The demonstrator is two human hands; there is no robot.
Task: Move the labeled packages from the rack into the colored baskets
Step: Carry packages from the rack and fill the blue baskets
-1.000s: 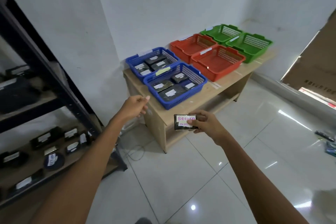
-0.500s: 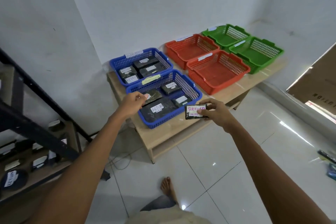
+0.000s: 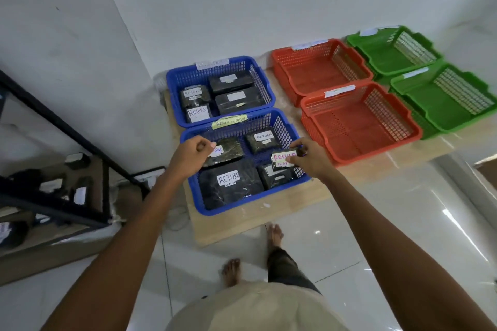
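Observation:
My right hand (image 3: 309,160) grips a small black package with a white "Return" label (image 3: 282,160), held over the right side of the near blue basket (image 3: 243,211). Several black "RETURN" packages lie in that basket, the largest (image 3: 230,185) at its front. My left hand (image 3: 192,157) hovers over the basket's left rim with fingers curled and nothing in it. The far blue basket (image 3: 174,80) holds several more labeled packages. The rack (image 3: 80,137) stands at the left with more packages on its lower shelves.
Two red baskets (image 3: 357,158) and two green baskets (image 3: 457,126) sit to the right on the low wooden table (image 3: 258,220), with nothing in them. My bare feet (image 3: 231,271) stand on the glossy tiled floor before the table. White walls close in behind.
I have stepped up to the table and look down on it. My right hand carried the package forward over the near blue basket; my left hand moved over its left rim.

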